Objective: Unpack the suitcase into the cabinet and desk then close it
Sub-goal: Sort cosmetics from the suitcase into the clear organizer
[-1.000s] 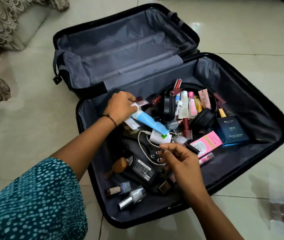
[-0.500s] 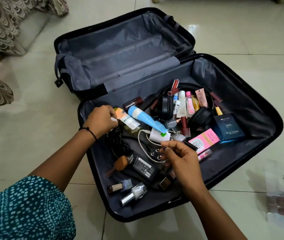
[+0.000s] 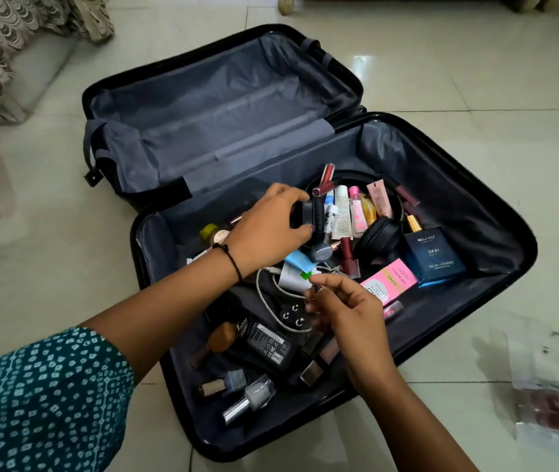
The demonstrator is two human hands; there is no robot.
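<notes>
Suitcase [image 3: 458, 185] lies open, left fingers [image 3: 291, 196] at its headphones [image 3: 378, 233].

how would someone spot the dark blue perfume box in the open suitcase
Find the open black hard-shell suitcase on the tiled floor and look in its nearer, cluttered half. On the right side, the dark blue perfume box lies beside black headphones and a pink carton. It alone is dark blue with white SKAI lettering.
</notes>
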